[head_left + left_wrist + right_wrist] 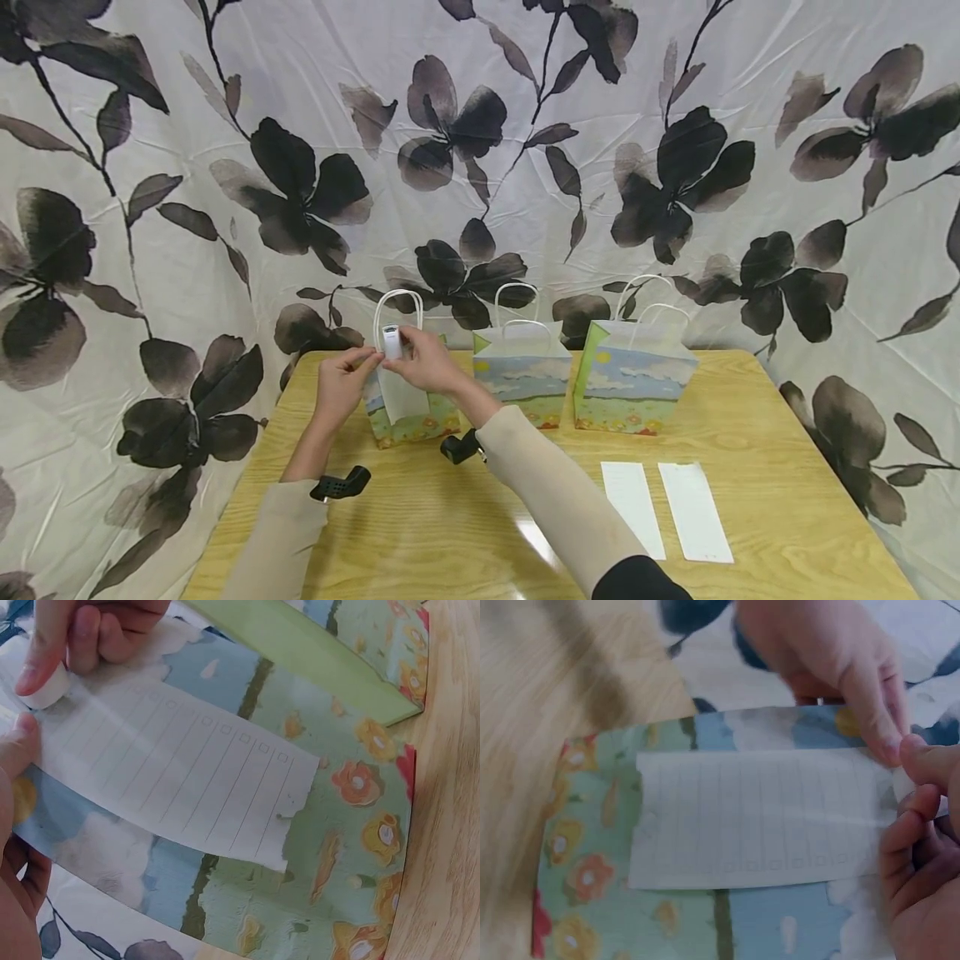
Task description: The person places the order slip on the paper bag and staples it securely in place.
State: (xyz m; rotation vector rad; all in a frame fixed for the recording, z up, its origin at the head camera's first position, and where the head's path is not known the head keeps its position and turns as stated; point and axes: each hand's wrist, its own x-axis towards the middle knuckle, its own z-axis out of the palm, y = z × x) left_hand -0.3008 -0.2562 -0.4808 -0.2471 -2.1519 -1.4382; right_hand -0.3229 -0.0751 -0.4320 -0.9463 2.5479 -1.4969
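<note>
Wood-grained counter (405, 533) in front of you carries the work. Nearest, on your right, one loose slip (633, 510) and another (695, 512) lie flat side by side, apart from your hands.

Beyond them, both your hands meet at the top of the left bag (445, 408), which stands on the counter. Your left hand (341, 387) has thumb and fingers drawn together, pinching the bag's upper edge at the slip's corner. Your right hand (427, 362) is closed round a small white device (392, 343), apparently a stapler, set at the slip's top end. Whether it is pressed home cannot be told. The ruled slip (765, 821) lies along the bag's front, its ragged end towards the base.

In my judgement, the step in hand is fastening this slip to the bag. The next move calls for you to keep the slip straight, hold paper and bag together, and squeeze with your left fingertips out of the bite.

Level with it and slightly farther stand the middle bag (522, 375) and right bag (637, 379); neither shows a slip on its visible front. Floral cloth (570, 250) hangs behind.
</note>
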